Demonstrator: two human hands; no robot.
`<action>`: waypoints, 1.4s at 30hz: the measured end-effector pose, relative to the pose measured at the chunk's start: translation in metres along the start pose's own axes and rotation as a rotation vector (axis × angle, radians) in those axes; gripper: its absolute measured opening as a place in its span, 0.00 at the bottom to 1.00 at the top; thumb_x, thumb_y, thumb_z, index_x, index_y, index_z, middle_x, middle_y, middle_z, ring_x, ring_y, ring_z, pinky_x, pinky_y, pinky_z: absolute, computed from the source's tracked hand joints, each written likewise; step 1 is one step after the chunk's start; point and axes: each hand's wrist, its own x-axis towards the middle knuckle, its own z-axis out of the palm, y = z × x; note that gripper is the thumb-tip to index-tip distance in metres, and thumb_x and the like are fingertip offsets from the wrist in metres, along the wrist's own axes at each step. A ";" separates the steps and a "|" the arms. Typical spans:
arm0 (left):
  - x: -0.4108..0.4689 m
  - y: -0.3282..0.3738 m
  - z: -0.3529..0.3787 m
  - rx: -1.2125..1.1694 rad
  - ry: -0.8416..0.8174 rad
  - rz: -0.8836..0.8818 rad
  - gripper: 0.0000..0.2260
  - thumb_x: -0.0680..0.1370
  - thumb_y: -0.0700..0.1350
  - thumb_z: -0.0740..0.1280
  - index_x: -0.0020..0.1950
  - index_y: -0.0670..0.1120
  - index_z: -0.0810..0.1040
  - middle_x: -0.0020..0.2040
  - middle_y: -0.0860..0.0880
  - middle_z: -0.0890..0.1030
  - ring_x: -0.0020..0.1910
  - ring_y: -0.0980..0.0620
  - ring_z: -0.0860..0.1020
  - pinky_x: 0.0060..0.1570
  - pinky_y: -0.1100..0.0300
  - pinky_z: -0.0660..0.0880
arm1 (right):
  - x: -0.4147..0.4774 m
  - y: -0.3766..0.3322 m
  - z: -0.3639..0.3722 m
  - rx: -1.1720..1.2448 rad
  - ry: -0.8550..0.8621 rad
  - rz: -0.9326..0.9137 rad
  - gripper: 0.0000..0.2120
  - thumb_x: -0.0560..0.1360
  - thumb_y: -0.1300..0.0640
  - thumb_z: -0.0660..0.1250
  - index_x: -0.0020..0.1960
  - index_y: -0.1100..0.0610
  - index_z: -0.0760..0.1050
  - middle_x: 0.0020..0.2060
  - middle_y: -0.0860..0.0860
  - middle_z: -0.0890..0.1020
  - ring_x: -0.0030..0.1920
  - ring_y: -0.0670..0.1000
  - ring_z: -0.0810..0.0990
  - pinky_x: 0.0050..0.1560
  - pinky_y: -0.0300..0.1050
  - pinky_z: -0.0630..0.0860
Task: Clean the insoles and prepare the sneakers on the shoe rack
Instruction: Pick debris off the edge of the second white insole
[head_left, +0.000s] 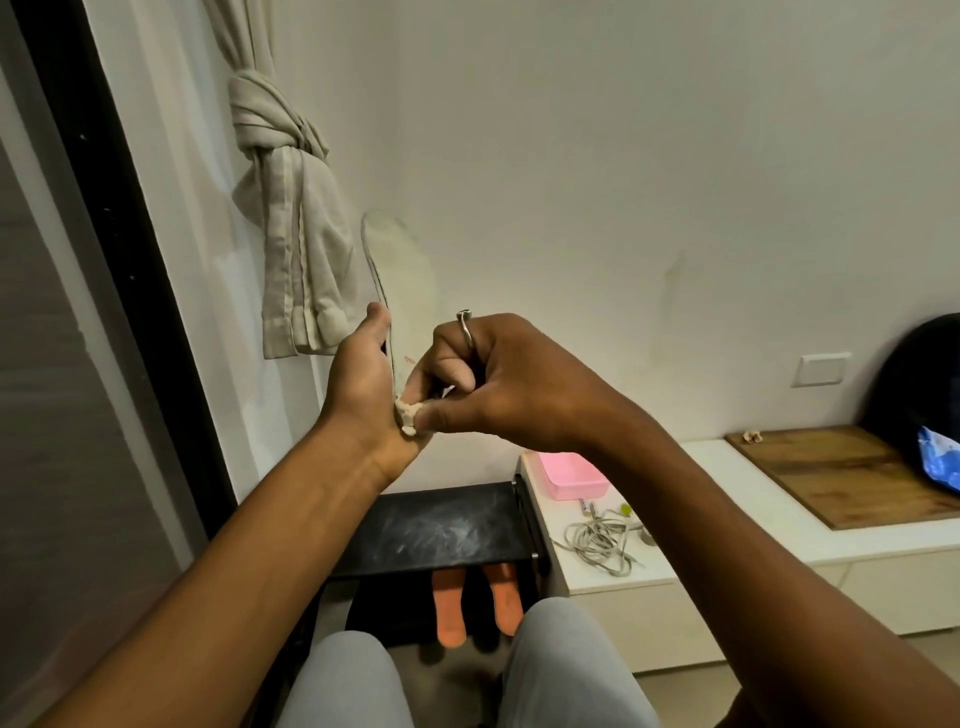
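Two knees frame a narrow gap in front of the black shoe rack, whose right edge touches the white counter. Two orange insoles lie on the rack's lower shelf. Above the rack, the left hand grips a pale insole held upright. The right hand pinches a small wad against its lower end. A pink tray and loose laces lie on the counter. A knotted curtain hangs just behind the insole.

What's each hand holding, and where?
The left hand grips the pale insole along its lower half; right hand pinches a small wad between thumb and fingertips.
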 end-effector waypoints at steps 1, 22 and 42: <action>0.001 -0.001 0.001 0.018 -0.012 0.000 0.26 0.84 0.61 0.56 0.73 0.44 0.73 0.34 0.44 0.83 0.34 0.48 0.85 0.32 0.57 0.81 | 0.000 0.001 -0.002 0.011 -0.008 0.009 0.20 0.71 0.66 0.77 0.33 0.54 0.67 0.41 0.56 0.86 0.47 0.54 0.87 0.52 0.61 0.83; 0.001 -0.011 0.003 0.089 -0.154 0.061 0.26 0.85 0.61 0.51 0.57 0.43 0.80 0.38 0.47 0.83 0.37 0.53 0.82 0.43 0.57 0.80 | 0.007 0.016 0.005 -0.497 0.320 0.033 0.21 0.74 0.66 0.69 0.32 0.47 0.64 0.37 0.53 0.82 0.41 0.56 0.83 0.38 0.54 0.80; -0.002 -0.013 0.003 0.219 -0.143 0.071 0.25 0.86 0.58 0.50 0.58 0.44 0.81 0.47 0.45 0.87 0.46 0.49 0.86 0.46 0.54 0.82 | 0.011 0.032 0.001 -0.542 0.551 -0.103 0.11 0.74 0.67 0.69 0.37 0.58 0.72 0.38 0.54 0.81 0.38 0.57 0.80 0.37 0.57 0.80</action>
